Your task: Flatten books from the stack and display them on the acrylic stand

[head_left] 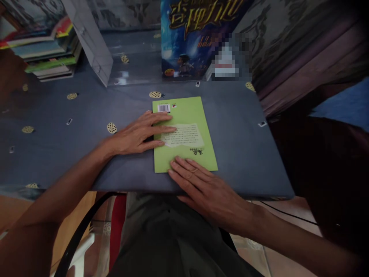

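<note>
A thin green book (187, 113) lies on the table near its front edge, with a barcode and a pale text panel facing up. My left hand (144, 132) rests on the book's left side, fingers spread and reaching over the text panel. Across the lower edge of the book lies my right hand (203, 182), flat, with its fingers stretched over the cover near the bottom corner. Neither hand is wrapped around anything.
The table has a dark blue cloth (239, 154) with pineapple prints. At the back stand a tall blue illustrated book (190, 46) and a clear plastic case (96, 54). A stack of books (52, 54) sits at the far left. A pixelated patch covers something beside the tall book.
</note>
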The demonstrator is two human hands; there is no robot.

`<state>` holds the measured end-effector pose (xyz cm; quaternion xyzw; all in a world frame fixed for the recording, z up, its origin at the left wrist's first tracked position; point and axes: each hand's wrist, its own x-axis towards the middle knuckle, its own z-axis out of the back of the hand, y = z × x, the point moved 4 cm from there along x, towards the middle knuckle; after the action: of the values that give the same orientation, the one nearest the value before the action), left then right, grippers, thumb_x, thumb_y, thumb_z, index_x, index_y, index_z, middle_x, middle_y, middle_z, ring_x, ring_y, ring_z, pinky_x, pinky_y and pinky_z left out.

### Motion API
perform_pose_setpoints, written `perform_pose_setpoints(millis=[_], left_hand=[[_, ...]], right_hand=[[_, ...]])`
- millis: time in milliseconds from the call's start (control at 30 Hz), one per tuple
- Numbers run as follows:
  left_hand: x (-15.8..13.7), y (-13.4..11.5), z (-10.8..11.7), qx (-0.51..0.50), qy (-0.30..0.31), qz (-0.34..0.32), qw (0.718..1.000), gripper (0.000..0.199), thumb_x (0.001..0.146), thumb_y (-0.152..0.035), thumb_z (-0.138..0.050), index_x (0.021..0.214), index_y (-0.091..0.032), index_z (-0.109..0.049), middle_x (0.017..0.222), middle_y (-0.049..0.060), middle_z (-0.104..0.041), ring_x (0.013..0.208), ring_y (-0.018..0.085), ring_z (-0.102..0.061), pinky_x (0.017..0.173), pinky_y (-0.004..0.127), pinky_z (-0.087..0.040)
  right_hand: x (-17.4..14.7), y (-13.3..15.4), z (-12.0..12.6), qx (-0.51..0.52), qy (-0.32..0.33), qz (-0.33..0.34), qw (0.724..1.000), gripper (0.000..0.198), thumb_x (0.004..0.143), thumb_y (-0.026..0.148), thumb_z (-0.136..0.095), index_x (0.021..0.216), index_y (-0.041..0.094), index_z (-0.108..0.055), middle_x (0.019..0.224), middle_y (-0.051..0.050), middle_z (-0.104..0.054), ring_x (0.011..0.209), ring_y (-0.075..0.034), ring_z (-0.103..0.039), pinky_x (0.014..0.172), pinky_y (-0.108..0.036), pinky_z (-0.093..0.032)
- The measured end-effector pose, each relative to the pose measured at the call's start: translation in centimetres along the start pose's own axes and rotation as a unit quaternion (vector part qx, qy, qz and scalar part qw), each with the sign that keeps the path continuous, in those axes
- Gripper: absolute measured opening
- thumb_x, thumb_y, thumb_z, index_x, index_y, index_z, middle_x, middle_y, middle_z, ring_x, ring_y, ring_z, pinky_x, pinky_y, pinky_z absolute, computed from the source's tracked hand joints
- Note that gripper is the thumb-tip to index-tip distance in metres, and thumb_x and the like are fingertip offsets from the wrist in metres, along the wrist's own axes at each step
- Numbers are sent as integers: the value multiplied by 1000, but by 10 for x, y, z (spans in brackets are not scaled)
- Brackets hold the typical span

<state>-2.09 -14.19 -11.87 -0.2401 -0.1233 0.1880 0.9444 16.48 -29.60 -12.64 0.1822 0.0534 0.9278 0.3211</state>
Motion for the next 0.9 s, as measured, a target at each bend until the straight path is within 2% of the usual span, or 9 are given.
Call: perform_pose_setpoints(millis=[167,267,367,467,533,700,900], left_hand=[[1,0,0,7,15,19,1000,50,105,-48,-46,152,-34,-48,166,5,-37,156,28,-29,130,55,-16],[1,1,1,15,23,41,999,50,104,-53,-45,151,-35,-50,168,3,-33,157,30,-24,129,56,-20],[0,5,5,47,22,110,993,63,99,-64,-48,153,-33,-47,172,5,-22,159,35,-16,127,59,-22],[-3,11,8,78,11,209,975,79,94,-73,-48,160,-30,-36,173,9,-18,159,39,-12,126,63,-19],[-3,11,8,83,3,243,966,79,95,-73,-46,160,-29,-34,172,10,-21,159,38,-11,126,64,-18],[0,9,5,64,-23,231,971,74,98,-67,-47,158,-25,-37,169,14,-27,159,36,-16,125,63,-18],[1,12,6,2,-74,227,971,65,95,-56,-61,150,-25,-48,165,15,-37,157,36,-24,125,63,-22]], right_hand=[[-34,-13,13,-10,-18,-59,998,55,104,16,-51,156,7,-38,152,-18,-55,151,-27,-38,123,-48,-41],[-47,-27,21,-21,-41,-96,994,65,103,15,-53,163,15,-27,151,-15,-57,148,-27,-42,120,-49,-45],[-48,-41,27,-23,-51,-108,993,64,103,17,-51,163,19,-28,149,-13,-59,143,-26,-51,118,-49,-48],[-38,-55,28,-28,-49,-106,993,54,104,18,-48,157,18,-40,148,-13,-61,139,-25,-56,117,-47,-49],[-28,-67,24,-38,-50,-112,992,46,105,21,-46,151,17,-50,147,-13,-61,139,-26,-56,116,-49,-50],[6,-108,12,-36,-51,-142,988,42,105,32,-45,141,16,-60,147,-15,-61,141,-33,-53,114,-57,-50],[46,-146,8,-22,-79,-186,979,41,102,29,-46,138,16,-62,146,-16,-62,139,-35,-55,109,-59,-52]])
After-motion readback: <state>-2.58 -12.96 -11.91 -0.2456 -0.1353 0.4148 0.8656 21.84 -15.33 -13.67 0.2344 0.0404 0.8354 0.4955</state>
